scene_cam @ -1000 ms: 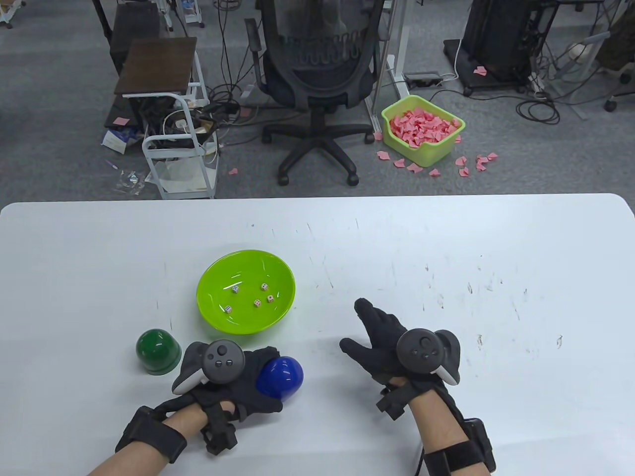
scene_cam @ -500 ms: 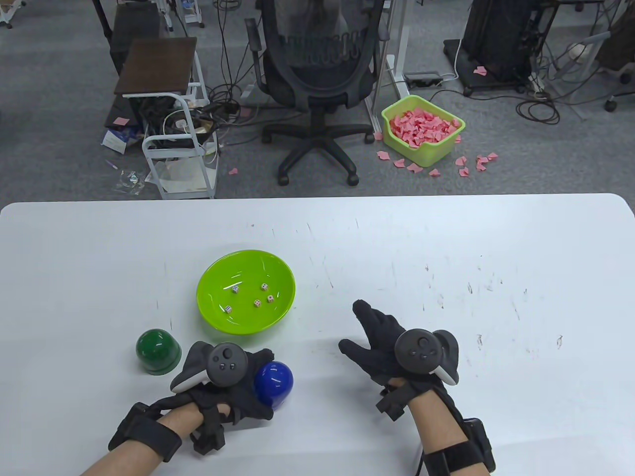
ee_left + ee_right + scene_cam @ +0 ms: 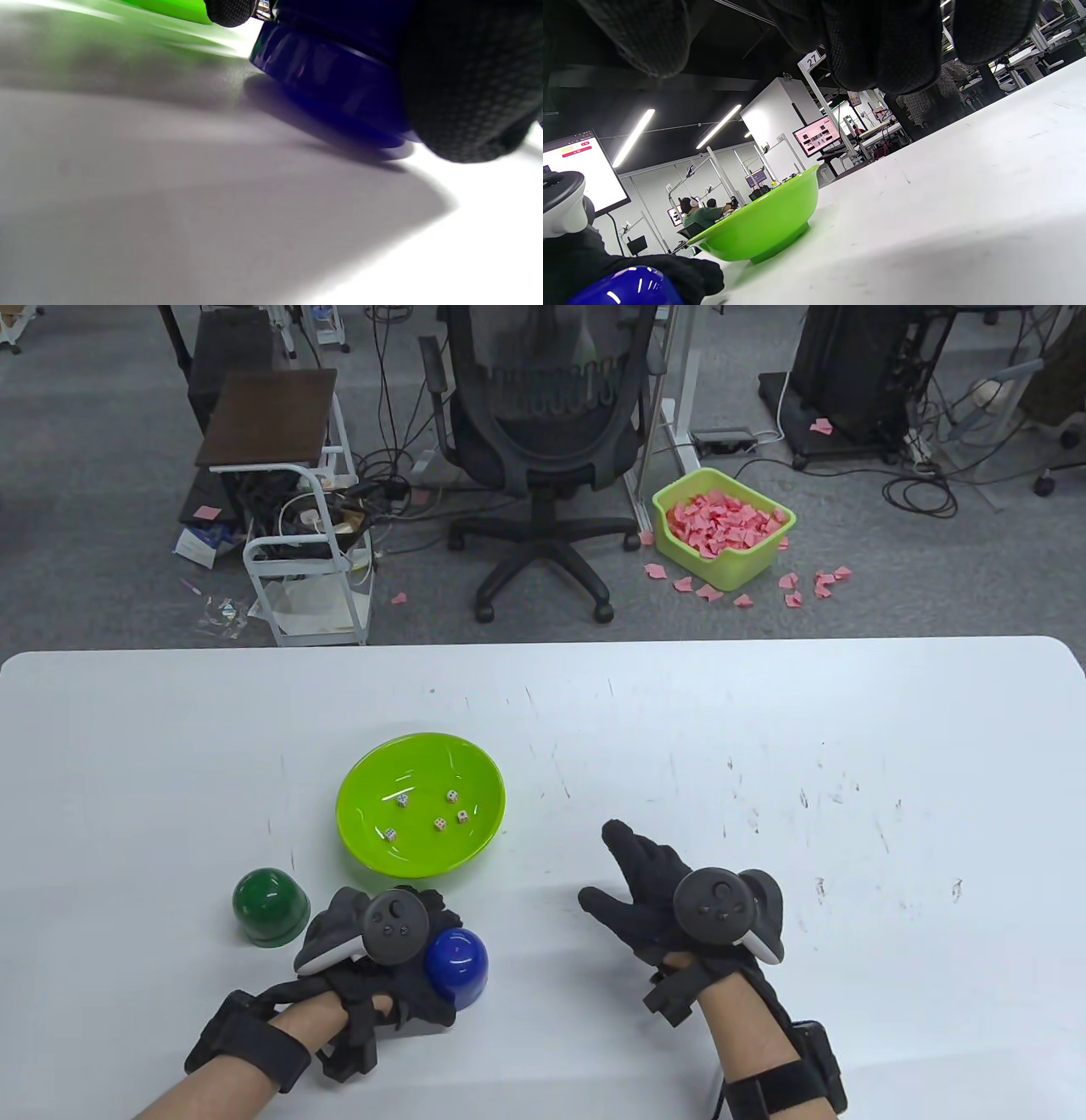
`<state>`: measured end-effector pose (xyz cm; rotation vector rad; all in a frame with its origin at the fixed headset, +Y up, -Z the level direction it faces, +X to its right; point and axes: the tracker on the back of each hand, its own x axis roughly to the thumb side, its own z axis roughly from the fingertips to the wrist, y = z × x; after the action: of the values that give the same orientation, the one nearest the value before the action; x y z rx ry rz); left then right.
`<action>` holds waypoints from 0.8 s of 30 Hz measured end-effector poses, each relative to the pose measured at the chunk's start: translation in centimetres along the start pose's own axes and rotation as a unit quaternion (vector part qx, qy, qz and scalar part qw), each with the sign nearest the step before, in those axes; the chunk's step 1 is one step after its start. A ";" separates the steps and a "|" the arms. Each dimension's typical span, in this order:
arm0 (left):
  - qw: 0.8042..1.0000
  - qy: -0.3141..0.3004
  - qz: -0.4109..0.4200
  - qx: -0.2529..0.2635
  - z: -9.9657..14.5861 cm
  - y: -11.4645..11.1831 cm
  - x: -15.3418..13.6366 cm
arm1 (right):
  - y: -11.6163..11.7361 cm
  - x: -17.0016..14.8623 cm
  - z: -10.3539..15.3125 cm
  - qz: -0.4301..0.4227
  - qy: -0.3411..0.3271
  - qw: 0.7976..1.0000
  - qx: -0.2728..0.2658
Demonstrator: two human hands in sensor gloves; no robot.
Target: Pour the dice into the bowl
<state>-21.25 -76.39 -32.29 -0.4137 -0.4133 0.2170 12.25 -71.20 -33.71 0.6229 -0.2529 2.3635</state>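
Flanking the left hand [image 3: 386, 954]: green cup [image 3: 270, 907], blue cup [image 3: 456, 967], seemingly gripped.

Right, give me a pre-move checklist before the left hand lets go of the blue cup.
1. Dice in the green bowl: ok, five visible.
2. Blue cup mouth-down: ok; dome faces up.
3. Blue cup flat on the table: not ok; left wrist view shows its rim tilted, one side lifted.
4. Left hand grips the cup: ok.
5. Right hand clear of the cup: ok, apart, fingers spread.
6. Green cup out of the way: ok, left of the hand.
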 end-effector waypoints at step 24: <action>0.997 0.036 0.068 0.023 3.4 5.0 -1.9 | 0.3 0.0 0.1 -0.010 0.011 1.000 0.014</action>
<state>-25.02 -71.24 -32.25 -0.4045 -0.3090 0.3419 12.08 -71.48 -33.66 0.6101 -0.2025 2.3577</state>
